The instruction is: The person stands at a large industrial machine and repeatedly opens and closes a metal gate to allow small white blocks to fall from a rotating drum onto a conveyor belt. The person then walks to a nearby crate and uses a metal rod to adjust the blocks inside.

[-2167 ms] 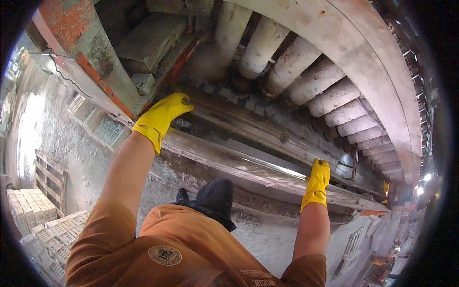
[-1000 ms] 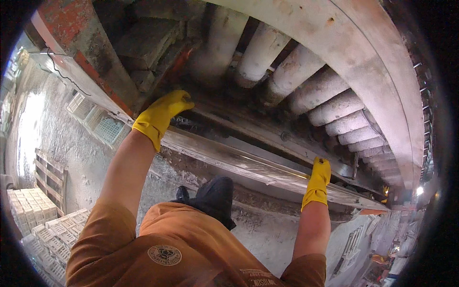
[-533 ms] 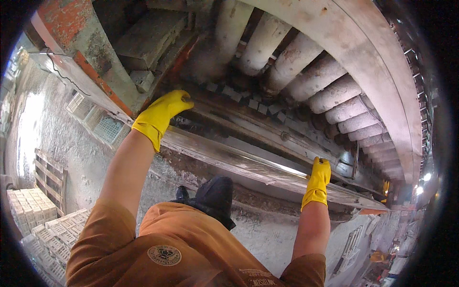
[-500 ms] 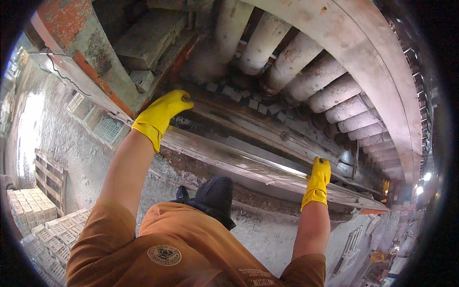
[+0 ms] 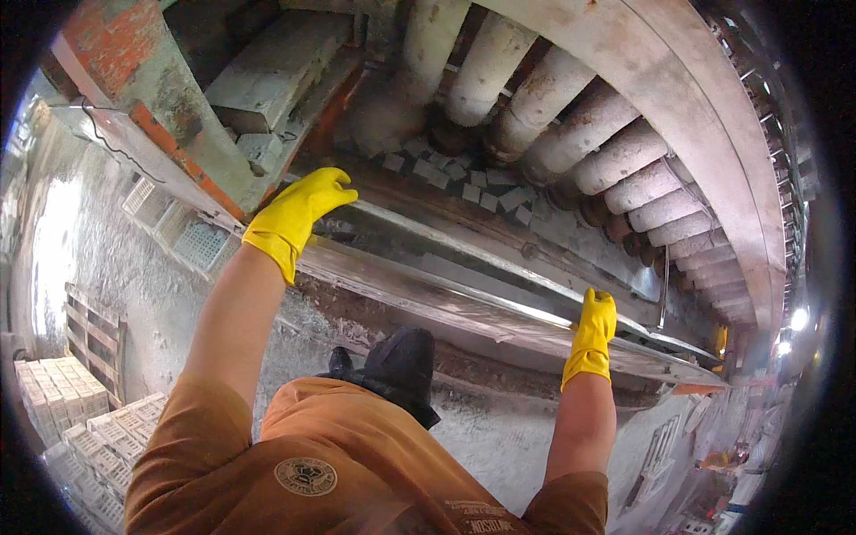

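Note:
Both my hands wear yellow rubber gloves, and my arms reach forward over a long narrow trough. My left hand (image 5: pixel 303 214) has its fingers curled over the far-left part of a long pale metal strip (image 5: pixel 464 248). My right hand (image 5: pixel 594 334) is closed around the same strip further right; its fingertips are partly hidden. The strip runs slantwise between the hands and on past the right one. In front of it lies a wide wet-looking ledge (image 5: pixel 419 290). Beyond the strip, several small pale square pieces (image 5: pixel 473 192) lie scattered in the dark bottom.
A row of thick, dusty rollers (image 5: pixel 562 98) runs beneath a large pale beam (image 5: pixel 713 80). An orange-and-grey metal post (image 5: pixel 160 98) stands beside my left hand. Plastic crates (image 5: pixel 201 242), a wooden pallet (image 5: pixel 94 334) and stacked pale blocks (image 5: pixel 58 392) stand at left.
The strip between my hands now shows as a bright, distinct edge, where it looked darker before. More of the square pieces show beyond it. My hands have hardly moved.

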{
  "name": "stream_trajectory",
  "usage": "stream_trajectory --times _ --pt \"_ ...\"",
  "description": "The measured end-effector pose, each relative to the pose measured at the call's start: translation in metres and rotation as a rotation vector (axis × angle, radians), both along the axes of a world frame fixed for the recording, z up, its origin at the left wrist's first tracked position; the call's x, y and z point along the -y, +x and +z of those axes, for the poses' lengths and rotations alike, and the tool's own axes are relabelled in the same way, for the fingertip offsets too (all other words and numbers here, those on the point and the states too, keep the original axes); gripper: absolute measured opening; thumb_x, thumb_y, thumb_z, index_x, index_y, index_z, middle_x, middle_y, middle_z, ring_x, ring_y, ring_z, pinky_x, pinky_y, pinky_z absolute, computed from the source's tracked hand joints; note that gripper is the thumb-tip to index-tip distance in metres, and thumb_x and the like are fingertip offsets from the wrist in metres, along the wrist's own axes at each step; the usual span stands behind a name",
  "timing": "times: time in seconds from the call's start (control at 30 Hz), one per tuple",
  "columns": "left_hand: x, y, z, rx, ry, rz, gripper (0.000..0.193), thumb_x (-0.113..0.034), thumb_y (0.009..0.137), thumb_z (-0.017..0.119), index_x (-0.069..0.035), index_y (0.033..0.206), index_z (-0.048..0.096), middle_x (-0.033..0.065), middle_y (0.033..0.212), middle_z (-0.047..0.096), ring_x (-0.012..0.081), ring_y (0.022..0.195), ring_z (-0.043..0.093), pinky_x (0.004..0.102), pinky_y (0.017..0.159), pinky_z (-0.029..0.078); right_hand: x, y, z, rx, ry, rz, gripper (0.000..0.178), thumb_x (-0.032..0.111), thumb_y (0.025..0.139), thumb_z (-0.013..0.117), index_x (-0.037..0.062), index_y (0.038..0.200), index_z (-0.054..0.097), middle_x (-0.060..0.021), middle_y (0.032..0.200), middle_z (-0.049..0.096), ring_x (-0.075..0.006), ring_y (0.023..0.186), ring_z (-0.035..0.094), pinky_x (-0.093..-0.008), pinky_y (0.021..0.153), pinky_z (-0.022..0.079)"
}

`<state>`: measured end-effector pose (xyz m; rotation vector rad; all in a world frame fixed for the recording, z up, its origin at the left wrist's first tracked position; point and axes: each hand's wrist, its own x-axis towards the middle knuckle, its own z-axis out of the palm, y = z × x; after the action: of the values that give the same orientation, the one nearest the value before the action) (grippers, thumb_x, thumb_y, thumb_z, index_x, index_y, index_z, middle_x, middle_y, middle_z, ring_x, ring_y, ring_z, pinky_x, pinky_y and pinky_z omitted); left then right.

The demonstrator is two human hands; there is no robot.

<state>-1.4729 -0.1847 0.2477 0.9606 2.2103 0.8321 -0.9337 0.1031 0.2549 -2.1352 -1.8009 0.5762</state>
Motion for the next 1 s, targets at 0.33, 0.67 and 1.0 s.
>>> stream_trajectory --times 0.33,0.67,1.0 --pt "0.009 0.007 -0.002 0.025 0.032 0.005 0.055 -0.034 0.080 0.077 -0.004 0.124 0.061 0.0193 0.117 0.066 0.0307 0.114 0.060 0.0395 0.098 0.046 0.031 -0.017 0.027 0.061 0.016 -0.060 0.044 0.043 0.089 0.063 0.0092 0.117 0.065 -0.0140 0.107 0.070 -0.0321 0.088 0.070 -0.0419 0.063 0.061" --pt "0.028 0.007 -0.028 -0.009 0.092 -0.032 0.053 -0.034 0.079 0.077 -0.005 0.121 0.062 0.0200 0.115 0.066 0.0313 0.111 0.062 0.0402 0.094 0.047 0.048 0.000 0.015 0.037 0.033 -0.055 0.045 0.044 0.090 0.062 0.0090 0.118 0.064 -0.0134 0.104 0.071 -0.0304 0.089 0.070 -0.0407 0.072 0.058" --pt "0.034 0.027 -0.013 -0.043 0.085 -0.067 0.051 -0.034 0.079 0.077 -0.005 0.118 0.063 0.0186 0.110 0.067 0.0314 0.106 0.063 0.0398 0.091 0.048 0.056 0.028 0.000 0.078 0.071 -0.054 0.045 0.043 0.090 0.062 0.0086 0.119 0.063 -0.0148 0.105 0.070 -0.0317 0.077 0.072 -0.0409 0.061 0.060"
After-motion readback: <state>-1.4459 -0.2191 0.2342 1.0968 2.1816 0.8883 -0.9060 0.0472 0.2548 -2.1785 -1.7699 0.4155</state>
